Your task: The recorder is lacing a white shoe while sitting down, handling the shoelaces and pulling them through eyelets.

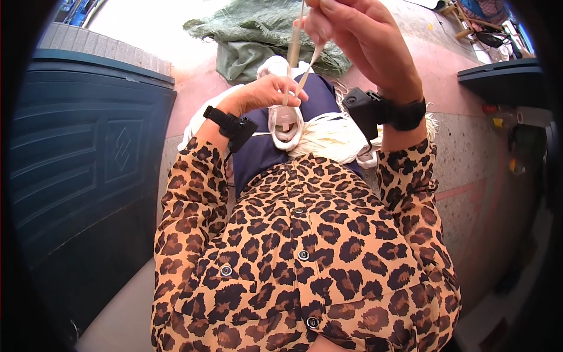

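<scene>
A white sneaker [296, 136] rests on my lap, its opening toward me. Above it, a pale shoelace [294, 48] runs up in two strands from my left hand [255, 95] to my right hand [372, 41]. The left fingers are closed on the lower part of the lace, just over the shoe. Raised higher and farther out, the right hand pinches the upper part; its fingertips are partly cut off by the top edge. A loose bundle of cream laces [331, 138] lies across my lap, to the right of the shoe.
A crumpled green woven sheet [252, 35] lies on the floor ahead. Dark blue panelled doors [88, 152] stand close on my left, with a dark ledge [498, 76] on the right. Assorted items [484, 26] are heaped at the far right.
</scene>
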`<state>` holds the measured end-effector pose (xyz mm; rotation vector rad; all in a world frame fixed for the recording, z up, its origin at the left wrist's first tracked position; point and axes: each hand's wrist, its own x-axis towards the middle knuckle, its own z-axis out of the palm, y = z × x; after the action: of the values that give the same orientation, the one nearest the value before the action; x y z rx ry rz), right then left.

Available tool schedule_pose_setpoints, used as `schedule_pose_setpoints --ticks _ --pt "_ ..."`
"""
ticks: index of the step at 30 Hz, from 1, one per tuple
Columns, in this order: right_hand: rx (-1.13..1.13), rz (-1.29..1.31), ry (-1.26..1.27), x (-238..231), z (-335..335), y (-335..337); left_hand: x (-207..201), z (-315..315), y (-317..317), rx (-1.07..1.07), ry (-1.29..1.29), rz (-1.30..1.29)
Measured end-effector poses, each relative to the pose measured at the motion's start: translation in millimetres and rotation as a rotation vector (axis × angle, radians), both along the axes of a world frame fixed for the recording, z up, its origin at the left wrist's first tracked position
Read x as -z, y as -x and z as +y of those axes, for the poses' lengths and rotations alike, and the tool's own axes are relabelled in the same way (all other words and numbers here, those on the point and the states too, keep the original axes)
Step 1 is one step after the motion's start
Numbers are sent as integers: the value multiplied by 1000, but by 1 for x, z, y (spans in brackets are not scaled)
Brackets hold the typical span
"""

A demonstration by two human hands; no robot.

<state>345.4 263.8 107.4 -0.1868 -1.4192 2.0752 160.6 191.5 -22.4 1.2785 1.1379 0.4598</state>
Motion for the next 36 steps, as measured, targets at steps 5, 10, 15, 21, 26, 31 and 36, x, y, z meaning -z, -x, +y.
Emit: schedule_pose_setpoints --ticks 5,10,15,21,26,31,36 --pt "410 235 395 35 37 -28 -9 0 44 -514 -71 -242" --pt "674 -19 498 121 77 -91 12 -28 176 -1364 267 -639" --pt "426 -843 -47 154 3 -56 29 -55 163 -1154 237 -460" --pt "229 -1039 -705 223 -50 -21 56 -71 50 -760 180 80" --pt "240 -1209 -953 211 -55 -11 61 -76 15 -648 94 229" --pt "145 -1245 -1103 210 -54 -4 70 -84 14 -474 -172 710" --pt "210 -1125 -1466 213 -59 11 69 -82 10 -367 -362 952"
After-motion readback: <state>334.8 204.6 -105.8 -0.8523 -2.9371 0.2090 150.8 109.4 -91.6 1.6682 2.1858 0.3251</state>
